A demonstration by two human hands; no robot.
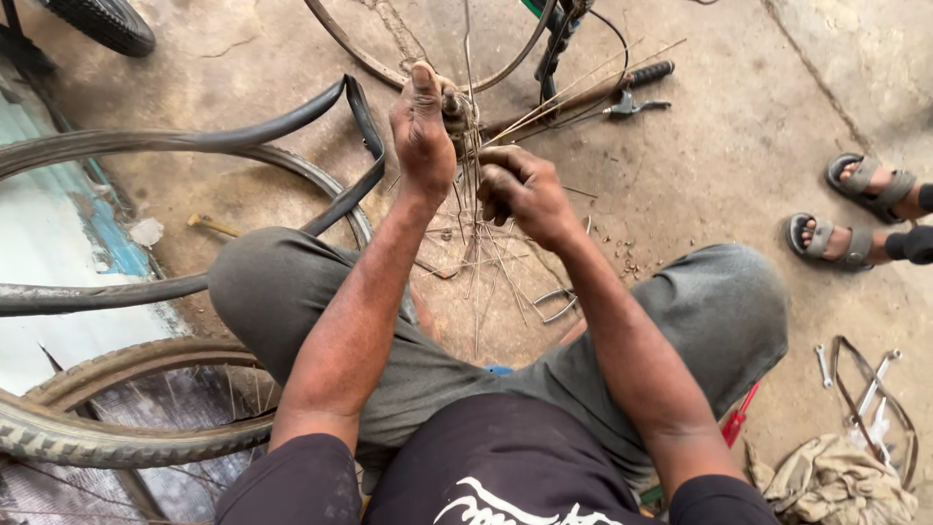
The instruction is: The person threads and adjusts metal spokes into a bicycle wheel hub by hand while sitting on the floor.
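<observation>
My left hand (422, 131) is raised in front of me, gripping a bicycle wheel hub (455, 105) with a bundle of thin metal spokes (473, 209) hanging down from it. My right hand (521, 191) is curled just below and to the right, its fingers closed around several of those spokes. A bare metal rim (362, 54) arcs behind the hub. My knees in grey shorts frame the spokes' lower ends above the concrete floor.
Black rubber tyres and an inner tube (292, 122) lie at left, with a treaded tyre (87, 442) at lower left. Pliers (634, 105) lie behind the hub. Another person's sandalled feet (855, 214) stand at right. Spanners (875, 374) and a rag (826, 481) lie at lower right.
</observation>
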